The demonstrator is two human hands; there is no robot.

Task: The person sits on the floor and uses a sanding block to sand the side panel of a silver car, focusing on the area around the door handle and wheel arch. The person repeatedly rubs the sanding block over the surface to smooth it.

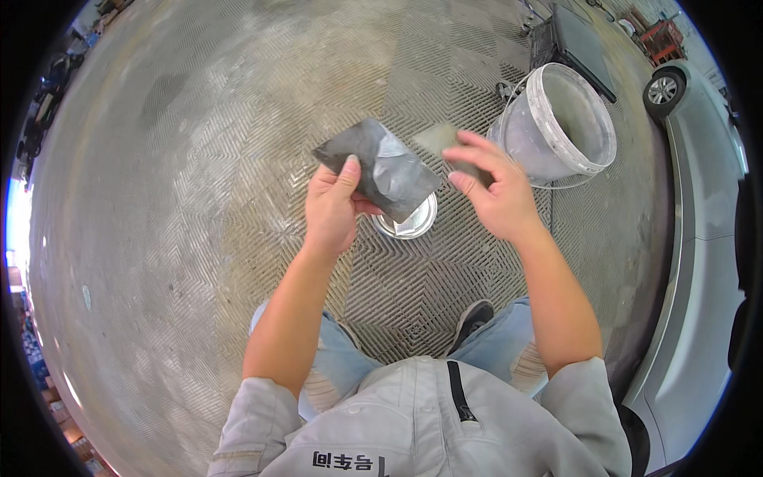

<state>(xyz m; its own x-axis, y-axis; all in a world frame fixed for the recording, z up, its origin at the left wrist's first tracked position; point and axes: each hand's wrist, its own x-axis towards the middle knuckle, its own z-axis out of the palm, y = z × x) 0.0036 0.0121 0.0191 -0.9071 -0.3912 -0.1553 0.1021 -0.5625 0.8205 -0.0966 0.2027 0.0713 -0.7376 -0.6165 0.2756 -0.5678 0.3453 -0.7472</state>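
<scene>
Grey board, edge in grip of left hand, blurred scraper in grip of right hand, broad ribbed floor around.

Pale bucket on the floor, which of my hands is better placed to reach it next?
Probably your right hand: it shows nearer the bucket, though it holds a blurred flat piece. Your left hand is farther off, gripping the dark plate.

Auto workshop, from the silver car and ridged floor.
</scene>
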